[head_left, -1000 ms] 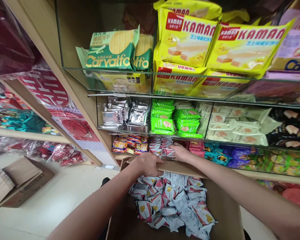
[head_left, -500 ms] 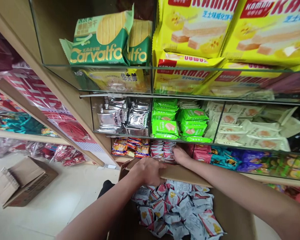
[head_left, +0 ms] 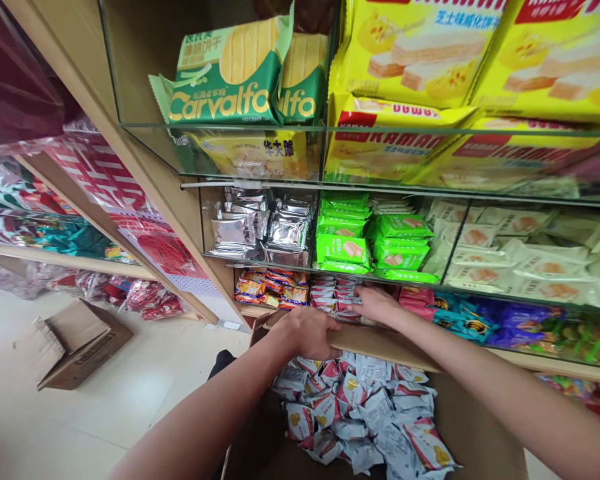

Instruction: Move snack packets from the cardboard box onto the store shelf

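My left hand [head_left: 307,331] is curled over the far rim of an open cardboard box [head_left: 380,343] and grips it. The box holds a heap of small white-and-red snack packets [head_left: 363,417]. My right hand [head_left: 377,304] reaches past the rim into the lowest shelf bin, resting on a row of small red-and-white packets [head_left: 336,295]; its fingertips are buried among them, so what they hold is hidden.
Glass-fronted shelves above carry silver packets [head_left: 260,230], green packets [head_left: 363,240], cream packets [head_left: 510,257], green Carvalfo bags [head_left: 230,83] and yellow Kaman bags [head_left: 430,67]. Orange packets [head_left: 267,288] lie left of the red-and-white row. An open cardboard box [head_left: 75,343] sits on the pale floor at left.
The view shifted slightly; both hands stay at the box rim and the shelf bin, the right hand still pressed among the red-and-white packets.
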The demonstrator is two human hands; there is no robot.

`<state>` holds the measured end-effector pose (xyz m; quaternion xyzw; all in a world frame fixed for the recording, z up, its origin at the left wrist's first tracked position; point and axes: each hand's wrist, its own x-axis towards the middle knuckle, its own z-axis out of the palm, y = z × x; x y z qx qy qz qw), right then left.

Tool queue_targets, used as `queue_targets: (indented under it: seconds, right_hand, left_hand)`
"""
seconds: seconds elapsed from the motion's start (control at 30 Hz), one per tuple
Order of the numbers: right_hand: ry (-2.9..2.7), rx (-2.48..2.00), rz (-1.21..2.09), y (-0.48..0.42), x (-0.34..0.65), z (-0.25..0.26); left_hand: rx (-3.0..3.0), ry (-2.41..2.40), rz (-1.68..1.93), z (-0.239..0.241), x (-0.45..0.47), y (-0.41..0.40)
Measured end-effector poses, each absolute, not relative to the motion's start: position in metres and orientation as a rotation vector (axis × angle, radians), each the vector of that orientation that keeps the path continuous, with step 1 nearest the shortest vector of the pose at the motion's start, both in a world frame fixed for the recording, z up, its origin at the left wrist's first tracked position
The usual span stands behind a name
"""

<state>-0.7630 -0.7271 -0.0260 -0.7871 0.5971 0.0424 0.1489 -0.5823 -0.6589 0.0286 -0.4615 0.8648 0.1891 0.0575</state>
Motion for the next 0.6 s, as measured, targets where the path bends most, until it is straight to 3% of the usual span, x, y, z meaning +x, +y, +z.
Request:
queue_targets:
  seconds: [0.13,0.2,0.27,0.47,0.6]
  right_hand:
    - [1.508,-2.428,-0.195,-0.653,-0.759,0.026]
    - [1.234,-2.487,-0.380,-0.602,-0.759,0.026]
    - [1.089,-2.493,-0.331,-0.558,-0.763,0.000]
    - [2.038,-2.403,0.252,-0.510,-0.802,-0.130]
    - [2.213,-2.449,0.294,-0.508,-0.814,-0.143]
  left_hand:
    - [-1.380,2.634,0.582,0.032,-0.583,-0.658]
    - [-1.388,2.639,0.592,0.029,-0.582,-0.659]
    - [-1.393,2.637,0.578,0.026,-0.581,-0.659]
    - [-1.370,2.648,0.551,0.019,-0.580,-0.660]
    - [-1.379,2.644,0.559,0.019,-0.580,-0.660]
